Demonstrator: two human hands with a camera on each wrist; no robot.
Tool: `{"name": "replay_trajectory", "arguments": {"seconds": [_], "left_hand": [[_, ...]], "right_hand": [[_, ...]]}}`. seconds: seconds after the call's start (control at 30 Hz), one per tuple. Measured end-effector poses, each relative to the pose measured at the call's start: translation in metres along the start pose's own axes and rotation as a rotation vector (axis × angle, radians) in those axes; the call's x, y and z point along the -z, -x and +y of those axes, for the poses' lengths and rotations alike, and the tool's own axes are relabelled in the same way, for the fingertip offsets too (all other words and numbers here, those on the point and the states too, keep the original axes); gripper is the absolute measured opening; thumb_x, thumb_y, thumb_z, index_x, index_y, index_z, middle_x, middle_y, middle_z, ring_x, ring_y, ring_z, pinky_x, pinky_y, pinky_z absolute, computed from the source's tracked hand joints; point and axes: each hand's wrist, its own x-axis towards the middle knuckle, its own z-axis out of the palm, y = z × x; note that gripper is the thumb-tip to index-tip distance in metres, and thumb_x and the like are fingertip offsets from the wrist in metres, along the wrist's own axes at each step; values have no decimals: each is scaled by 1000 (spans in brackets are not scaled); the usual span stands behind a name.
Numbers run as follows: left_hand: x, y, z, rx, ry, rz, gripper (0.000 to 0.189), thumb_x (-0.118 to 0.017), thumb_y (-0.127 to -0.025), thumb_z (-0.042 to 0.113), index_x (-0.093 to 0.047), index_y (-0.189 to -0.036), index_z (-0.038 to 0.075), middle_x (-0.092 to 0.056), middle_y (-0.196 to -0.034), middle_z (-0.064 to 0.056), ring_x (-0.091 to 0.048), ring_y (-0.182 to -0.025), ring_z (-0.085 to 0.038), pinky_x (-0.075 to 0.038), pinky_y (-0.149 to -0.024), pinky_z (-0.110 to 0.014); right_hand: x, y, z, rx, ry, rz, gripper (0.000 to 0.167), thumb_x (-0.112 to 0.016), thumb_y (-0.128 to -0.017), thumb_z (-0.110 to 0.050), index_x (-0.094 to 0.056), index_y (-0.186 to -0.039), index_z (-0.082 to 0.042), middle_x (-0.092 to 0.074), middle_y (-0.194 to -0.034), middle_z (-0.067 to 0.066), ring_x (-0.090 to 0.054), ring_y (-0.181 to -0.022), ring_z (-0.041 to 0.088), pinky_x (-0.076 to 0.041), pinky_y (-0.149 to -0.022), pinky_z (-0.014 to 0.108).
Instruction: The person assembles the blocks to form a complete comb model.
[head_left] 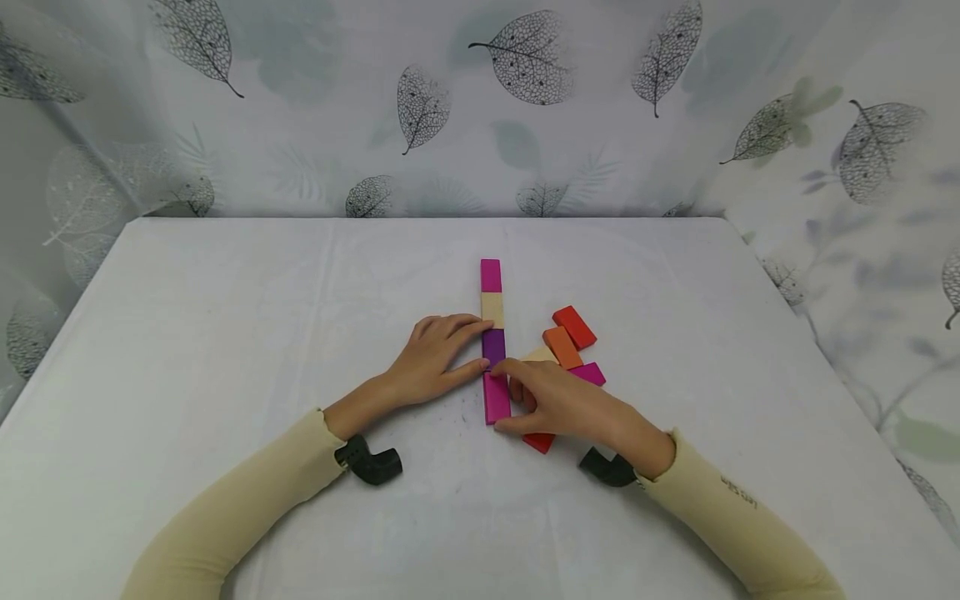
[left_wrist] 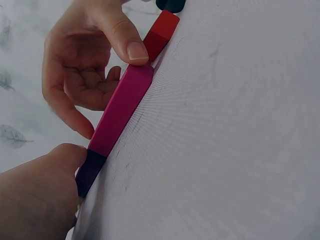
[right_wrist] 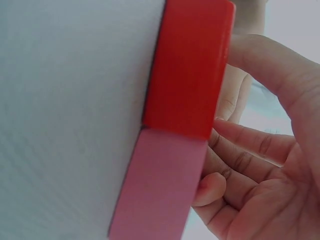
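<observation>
A straight row of flat blocks runs away from me in the head view: a magenta block (head_left: 491, 276) at the far end, a cream block (head_left: 492, 308), a purple block (head_left: 493, 345) and a nearer magenta block (head_left: 497, 398). My right hand (head_left: 558, 398) pinches that nearer block lengthwise, thumb at its near end and index finger where it meets the purple one. From the left, my left hand (head_left: 431, 358) rests its extended index finger and thumb on the row beside the purple block. The left wrist view shows the right thumb (left_wrist: 136, 51) on the magenta block's end.
Right of the row lie loose blocks: a red block (head_left: 574, 327), an orange block (head_left: 562, 347), a cream block (head_left: 542, 355) and a magenta block (head_left: 588, 373). Another red block (head_left: 538, 442) shows below the right hand. A white cloth (head_left: 225, 333) covers the table.
</observation>
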Motion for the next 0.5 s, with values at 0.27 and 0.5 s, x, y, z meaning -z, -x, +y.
{"name": "replay_trajectory", "arguments": {"seconds": [0.27, 0.5], "left_hand": [[0, 0, 1, -4, -9, 10, 58, -56, -96, 41, -44, -147, 17, -45, -145, -8, -39, -134, -26, -19, -112, -51], [1, 0, 2, -6, 4, 8, 58, -57, -96, 40, -44, -147, 16, -45, -145, -9, -39, -134, -27, -19, -112, -52]], "right_hand": [[-2, 0, 0, -16, 11, 12, 57, -80, -81, -31, -53, -125, -7, -54, -82, -4, -51, -70, 8, -47, -59, 21], [-2, -1, -1, -37, 7, 16, 57, -80, -81, -32, -54, -126, -9, -55, -83, -5, -53, -72, 9, -47, -60, 21]]}}
